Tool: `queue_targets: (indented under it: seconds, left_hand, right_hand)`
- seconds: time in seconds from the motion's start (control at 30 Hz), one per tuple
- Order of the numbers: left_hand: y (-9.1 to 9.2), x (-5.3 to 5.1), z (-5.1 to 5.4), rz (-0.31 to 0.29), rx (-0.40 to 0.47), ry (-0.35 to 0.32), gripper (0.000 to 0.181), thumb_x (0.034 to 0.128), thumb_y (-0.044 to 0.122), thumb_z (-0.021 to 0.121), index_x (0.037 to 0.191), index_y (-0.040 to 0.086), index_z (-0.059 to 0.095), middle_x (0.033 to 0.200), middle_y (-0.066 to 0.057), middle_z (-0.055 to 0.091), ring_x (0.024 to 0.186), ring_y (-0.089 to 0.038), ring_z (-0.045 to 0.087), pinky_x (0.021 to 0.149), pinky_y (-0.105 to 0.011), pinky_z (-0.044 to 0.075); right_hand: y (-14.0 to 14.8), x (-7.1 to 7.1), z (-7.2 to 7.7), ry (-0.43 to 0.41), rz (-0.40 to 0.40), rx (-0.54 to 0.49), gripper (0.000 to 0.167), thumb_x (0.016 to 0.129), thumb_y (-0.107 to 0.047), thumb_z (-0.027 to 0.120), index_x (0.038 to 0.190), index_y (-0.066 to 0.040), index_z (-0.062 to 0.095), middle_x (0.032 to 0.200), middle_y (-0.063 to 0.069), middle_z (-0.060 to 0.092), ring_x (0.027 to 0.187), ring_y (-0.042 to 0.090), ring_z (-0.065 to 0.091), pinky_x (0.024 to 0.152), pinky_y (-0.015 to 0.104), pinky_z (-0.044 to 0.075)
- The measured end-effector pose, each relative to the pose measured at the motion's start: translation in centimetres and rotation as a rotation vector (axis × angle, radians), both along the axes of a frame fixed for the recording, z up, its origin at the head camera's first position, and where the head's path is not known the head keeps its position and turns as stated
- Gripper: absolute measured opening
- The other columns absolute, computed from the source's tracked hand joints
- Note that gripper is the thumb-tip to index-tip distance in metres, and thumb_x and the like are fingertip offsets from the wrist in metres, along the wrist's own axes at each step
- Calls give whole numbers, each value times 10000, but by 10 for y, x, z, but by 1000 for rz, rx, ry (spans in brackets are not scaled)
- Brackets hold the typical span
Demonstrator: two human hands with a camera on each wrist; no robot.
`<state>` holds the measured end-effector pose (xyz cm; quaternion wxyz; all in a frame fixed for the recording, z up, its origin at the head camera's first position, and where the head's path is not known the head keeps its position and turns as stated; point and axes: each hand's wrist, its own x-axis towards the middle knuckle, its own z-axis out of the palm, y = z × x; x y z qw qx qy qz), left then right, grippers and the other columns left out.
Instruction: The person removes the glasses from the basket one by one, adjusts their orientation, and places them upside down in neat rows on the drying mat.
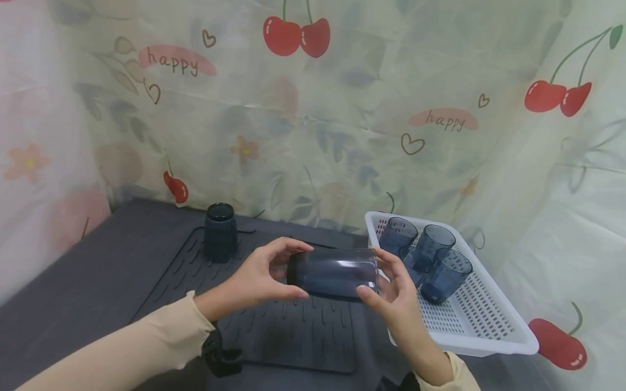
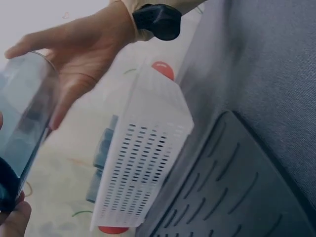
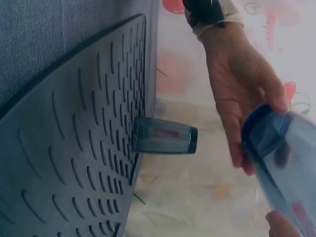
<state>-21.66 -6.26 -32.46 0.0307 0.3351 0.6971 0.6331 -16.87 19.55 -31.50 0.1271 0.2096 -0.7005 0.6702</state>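
Observation:
In the head view a blue-tinted drinking glass [image 1: 337, 271] is held on its side above a dark ridged drying mat [image 1: 303, 331]. My left hand [image 1: 264, 277] grips its thick base end. My right hand [image 1: 398, 290] grips the rim end, thumb in front and fingers behind. Both hands also show on the glass [image 3: 291, 158] in the right wrist view. Another glass [image 1: 220, 233] stands upside down on the far left part of the mat.
On the right stands a white perforated basket [image 1: 489, 339], with several blue glasses [image 1: 446, 277] leaning inside it. Dark cloth [image 1: 73, 271] covers the table. A printed curtain [image 1: 313, 136] hangs behind and at the sides.

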Motion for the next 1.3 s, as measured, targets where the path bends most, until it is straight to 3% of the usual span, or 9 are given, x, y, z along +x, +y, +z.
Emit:
queue_targets:
  seconds: [0.13,0.33,0.5,0.6,0.8,1.03,1.13,1.3]
  left_hand:
    - [-2,0,4,-39,84,-1,687,716,83,857,1324,89,539,1298,-116,512,1111,-244,623,815,-379,575]
    - [-4,0,8,-42,153,7,668,726,59,844,1325,73,550,1297,-124,526,1150,-233,601,841,-354,566]
    - [-4,2,12,-62,226,-56,680,747,58,826,1355,67,520,1345,-128,513,1170,-229,583,850,-324,555]
    - [-3,3,15,-73,264,-85,673,769,69,810,1368,69,503,1376,-120,492,1201,-198,563,873,-295,541]
    - [0,4,16,-93,310,-106,646,795,64,780,1373,63,492,1376,-129,489,1172,-175,564,890,-283,531]
    - [0,3,18,-121,315,-107,632,804,30,761,1373,49,486,1363,-111,498,1161,-177,594,898,-301,534]
    - [-3,2,19,-104,296,-113,649,810,20,752,1391,50,466,1362,-126,500,1156,-184,608,889,-307,539]
    - [-9,-2,19,-52,273,-115,671,814,-5,740,1416,55,449,1360,-137,498,1153,-184,608,880,-289,539]
  right_hand:
    - [4,0,1,-30,51,10,611,823,83,669,1365,-9,402,1366,17,498,1174,106,568,893,234,528]
    - [7,-2,-4,-46,161,19,621,824,57,702,1353,-88,412,1296,-34,541,1128,95,587,848,246,547]
    - [5,-3,-11,-62,243,16,602,826,43,709,1312,-164,419,1298,-56,511,1106,75,584,778,245,561]
    - [2,-2,-14,-96,238,35,599,822,12,729,1298,-168,412,1311,-23,460,1075,95,594,770,274,570]
    - [-5,0,-20,-200,200,129,672,807,-51,769,1322,-52,338,1309,66,497,1069,132,600,768,315,568]
    - [-4,0,-23,-299,239,312,782,845,-149,753,1451,-60,267,1453,270,370,1256,440,471,838,423,554]
    - [-2,1,-25,-295,267,348,751,879,-159,720,1465,-62,260,1433,281,387,1255,469,475,853,435,555]
    - [2,4,-29,-328,244,449,610,916,-221,680,1425,-83,374,1393,213,466,1258,455,480,895,410,542]
